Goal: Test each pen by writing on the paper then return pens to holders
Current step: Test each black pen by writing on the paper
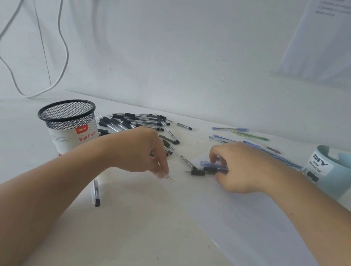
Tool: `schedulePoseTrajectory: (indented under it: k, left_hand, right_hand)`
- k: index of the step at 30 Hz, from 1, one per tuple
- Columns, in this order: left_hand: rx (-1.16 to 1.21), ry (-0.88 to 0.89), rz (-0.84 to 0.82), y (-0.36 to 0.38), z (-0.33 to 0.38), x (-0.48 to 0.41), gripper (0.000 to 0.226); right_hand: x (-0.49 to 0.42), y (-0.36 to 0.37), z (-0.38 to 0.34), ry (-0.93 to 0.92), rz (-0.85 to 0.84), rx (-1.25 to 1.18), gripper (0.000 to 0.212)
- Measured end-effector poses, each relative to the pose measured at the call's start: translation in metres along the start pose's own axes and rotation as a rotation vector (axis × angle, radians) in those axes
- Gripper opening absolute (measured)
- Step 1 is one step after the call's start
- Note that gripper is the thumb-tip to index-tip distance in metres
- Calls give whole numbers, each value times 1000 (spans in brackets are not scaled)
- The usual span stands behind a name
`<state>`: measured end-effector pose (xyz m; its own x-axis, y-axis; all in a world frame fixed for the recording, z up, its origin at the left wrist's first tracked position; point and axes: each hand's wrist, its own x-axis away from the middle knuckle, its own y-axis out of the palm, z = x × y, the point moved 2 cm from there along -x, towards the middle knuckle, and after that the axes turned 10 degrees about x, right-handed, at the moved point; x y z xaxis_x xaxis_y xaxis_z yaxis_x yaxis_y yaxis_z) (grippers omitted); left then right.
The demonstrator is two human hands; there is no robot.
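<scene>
Gathering black-capped clear plastic pens point(209, 170) in curled right grip point(239, 167) atop white paper sheet point(257, 231), left grip point(141, 148) fingertips point(163, 173) pressing its corner; next, probably isolating 1 for scribbling.

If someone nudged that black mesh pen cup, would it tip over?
Probably light: no pens stand in the mesh cup and its walls look thin, so it would likely slide or tip. Being round, it might roll once down.

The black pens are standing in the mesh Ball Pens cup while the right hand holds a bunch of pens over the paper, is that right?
Not quite. In the head view the black pens lie in a pile on the table beside the mesh Ball Pens cup, not in it. The right hand does hold a bunch of pens over the paper.
</scene>
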<state>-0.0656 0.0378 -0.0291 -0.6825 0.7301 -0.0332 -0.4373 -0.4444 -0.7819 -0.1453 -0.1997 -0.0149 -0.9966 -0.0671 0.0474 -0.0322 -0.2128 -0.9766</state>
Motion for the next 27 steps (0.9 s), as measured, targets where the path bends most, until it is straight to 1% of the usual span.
schedulePoseTrajectory:
  k: [3, 9, 16, 19, 21, 22, 25, 27]
  left_hand:
    - [-6, -3, -19, 0, 3, 2, 12]
    - [-31, 6, -2, 2, 6, 2, 13]
    - [-31, 7, 2, 3, 6, 2, 14]
    - [-30, 3, 6, 2, 7, 2, 14]
    - [-31, 4, 6, 2, 7, 2, 14]
    - [-31, 4, 5, 2, 7, 3, 14]
    - [-36, 1, 5, 2, 7, 3, 14]
    - [-41, -3, 5, 2, 7, 3, 13]
  right_hand:
    - [0, 0, 1, -7, 53, 10, 23]
    - [1, 5, -1, -30, 171, -33, 9]
    - [4, 10, -1, -92, 244, -8, 8]
    - [5, 11, -1, -136, 269, -42, 5]
    - [7, 10, 0, -135, 291, -126, 6]
    - [8, 9, 0, -132, 307, -205, 9]
    - [10, 5, 1, -113, 388, -528, 21]
    - [8, 0, 0, -56, 399, -731, 29]
